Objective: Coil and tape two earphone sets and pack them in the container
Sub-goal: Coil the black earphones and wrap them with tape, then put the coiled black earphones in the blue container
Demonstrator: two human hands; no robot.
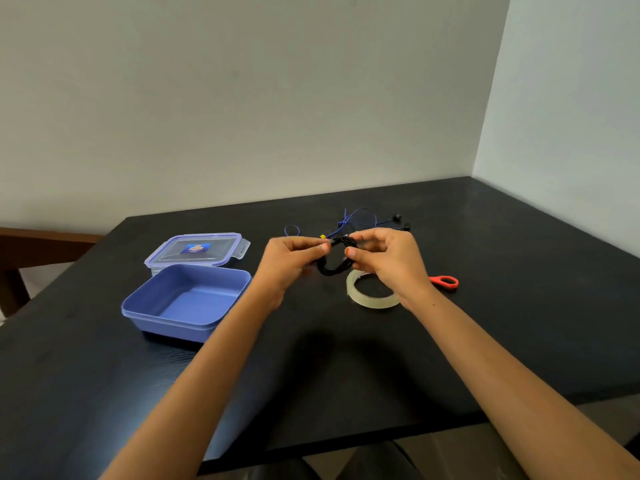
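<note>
A coiled black earphone set (334, 263) hangs in the air between both hands, above the black table (346, 358). My left hand (292, 261) pinches the coil's upper left part. My right hand (384, 258) pinches its upper right part between thumb and fingers. A blue earphone set (356, 220) lies loose and uncoiled on the table behind my hands, its black earbuds to the right. The open blue container (187, 301) stands at the left with nothing in it. A roll of clear tape (372, 296) lies flat under my right hand.
The container's clear lid (197, 252) lies behind the container. Red-handled scissors (445, 282) lie right of the tape roll, partly hidden by my right wrist. Walls close off the table's far and right sides. A brown wooden piece (41, 244) stands at the far left.
</note>
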